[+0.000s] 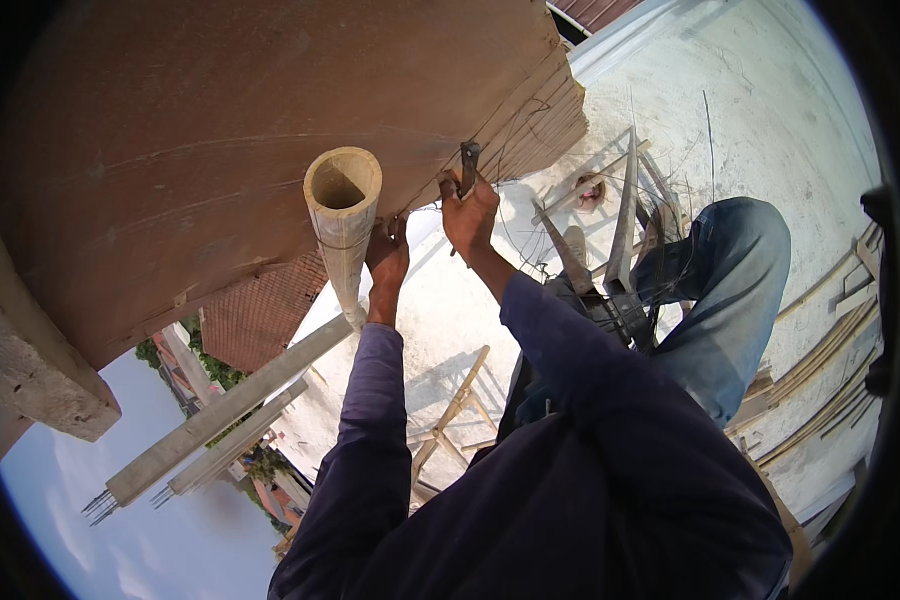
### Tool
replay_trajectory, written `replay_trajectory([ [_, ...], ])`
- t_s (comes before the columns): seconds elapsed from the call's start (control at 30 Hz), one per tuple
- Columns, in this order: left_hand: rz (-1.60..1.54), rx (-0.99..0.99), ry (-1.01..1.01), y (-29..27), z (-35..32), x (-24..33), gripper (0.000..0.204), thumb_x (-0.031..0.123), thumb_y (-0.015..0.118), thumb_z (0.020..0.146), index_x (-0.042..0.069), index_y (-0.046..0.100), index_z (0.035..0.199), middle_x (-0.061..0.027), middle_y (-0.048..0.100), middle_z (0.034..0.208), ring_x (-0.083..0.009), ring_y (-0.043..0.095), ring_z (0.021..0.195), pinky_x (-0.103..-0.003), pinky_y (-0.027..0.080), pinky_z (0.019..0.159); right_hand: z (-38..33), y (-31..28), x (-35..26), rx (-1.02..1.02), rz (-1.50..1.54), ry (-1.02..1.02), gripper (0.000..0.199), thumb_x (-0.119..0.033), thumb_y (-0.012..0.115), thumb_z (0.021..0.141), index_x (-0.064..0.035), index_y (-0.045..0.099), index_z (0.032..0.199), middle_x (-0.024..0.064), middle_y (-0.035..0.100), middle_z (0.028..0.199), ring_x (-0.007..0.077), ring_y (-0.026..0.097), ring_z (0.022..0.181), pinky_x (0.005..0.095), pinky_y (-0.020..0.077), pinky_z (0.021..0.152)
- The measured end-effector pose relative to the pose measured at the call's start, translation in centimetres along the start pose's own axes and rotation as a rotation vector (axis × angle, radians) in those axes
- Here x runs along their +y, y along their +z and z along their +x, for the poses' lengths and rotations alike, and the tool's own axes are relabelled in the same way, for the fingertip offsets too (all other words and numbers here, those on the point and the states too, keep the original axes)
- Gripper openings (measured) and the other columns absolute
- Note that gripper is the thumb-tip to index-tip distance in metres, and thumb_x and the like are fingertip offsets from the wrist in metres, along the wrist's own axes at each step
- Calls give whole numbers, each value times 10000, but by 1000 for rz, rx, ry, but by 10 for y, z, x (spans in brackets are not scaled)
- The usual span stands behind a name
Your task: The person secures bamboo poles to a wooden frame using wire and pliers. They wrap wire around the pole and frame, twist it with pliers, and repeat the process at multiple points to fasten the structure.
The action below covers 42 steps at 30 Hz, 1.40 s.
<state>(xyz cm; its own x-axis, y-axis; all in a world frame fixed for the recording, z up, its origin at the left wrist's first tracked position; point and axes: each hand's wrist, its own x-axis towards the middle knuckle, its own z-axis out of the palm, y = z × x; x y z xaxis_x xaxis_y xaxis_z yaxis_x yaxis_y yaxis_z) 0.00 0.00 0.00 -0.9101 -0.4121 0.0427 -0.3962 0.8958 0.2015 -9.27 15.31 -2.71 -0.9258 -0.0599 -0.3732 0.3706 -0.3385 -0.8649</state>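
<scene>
A large brown panel point(240, 110) slants overhead, with thin dark wire point(530, 108) along its ribbed edge. At its lower edge, my right hand point(470, 215) grips a dark pincer-like tool point(469, 160), its head pointing up past the fingers. Just to the left, my left hand point(388, 258) is raised against the same edge with its fingers curled; a thin wire may be in them, but what they hold is mostly hidden. A thick hollow bamboo pole point(342, 240) stands right beside the left hand, partly in front of it.
Far below lies a pale surface point(730, 100) with wooden pieces point(457, 405) and several long strips point(820, 350). Upright wooden stakes point(625, 215) and loose wires stand near my bent knee point(740, 290). Concrete posts point(220, 415) with protruding rods extend at the left, beyond them tiled roofs point(260, 310).
</scene>
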Motion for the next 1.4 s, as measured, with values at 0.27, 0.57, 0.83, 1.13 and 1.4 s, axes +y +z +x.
replay_trajectory([
  [0.27,2,25,24,-14,2,25,323,280,681,993,-42,699,1016,-216,724,911,-394,695,855,-455,523,789,1,0,-27,102,-116,77,109,-16,734,917,12,706,1018,96,714,823,154,662,745,326,514,612],
  [0.57,7,122,122,-6,2,20,270,245,723,965,-19,677,937,-166,694,836,-356,662,774,-448,509,758,-5,5,-14,171,595,132,196,32,680,956,35,659,1151,70,717,944,144,690,748,260,526,588],
  [0.83,-36,148,78,-7,1,28,238,227,747,943,6,678,890,-134,658,795,-345,618,759,-458,504,771,-18,-10,-11,146,186,132,213,-38,694,928,26,671,1130,81,702,887,123,641,599,292,513,541],
  [1.13,43,104,-33,-5,0,29,294,313,742,946,36,683,870,-157,685,836,-375,663,844,-478,512,809,-10,-26,-15,154,-16,24,165,-75,707,931,13,695,1070,65,711,805,114,638,596,276,514,561],
  [1.4,93,35,-65,-16,1,39,279,300,714,947,21,710,947,-191,714,917,-407,672,937,-498,514,860,-34,-14,4,-55,-197,160,132,-123,783,859,-22,710,904,47,689,700,119,635,625,313,509,618],
])
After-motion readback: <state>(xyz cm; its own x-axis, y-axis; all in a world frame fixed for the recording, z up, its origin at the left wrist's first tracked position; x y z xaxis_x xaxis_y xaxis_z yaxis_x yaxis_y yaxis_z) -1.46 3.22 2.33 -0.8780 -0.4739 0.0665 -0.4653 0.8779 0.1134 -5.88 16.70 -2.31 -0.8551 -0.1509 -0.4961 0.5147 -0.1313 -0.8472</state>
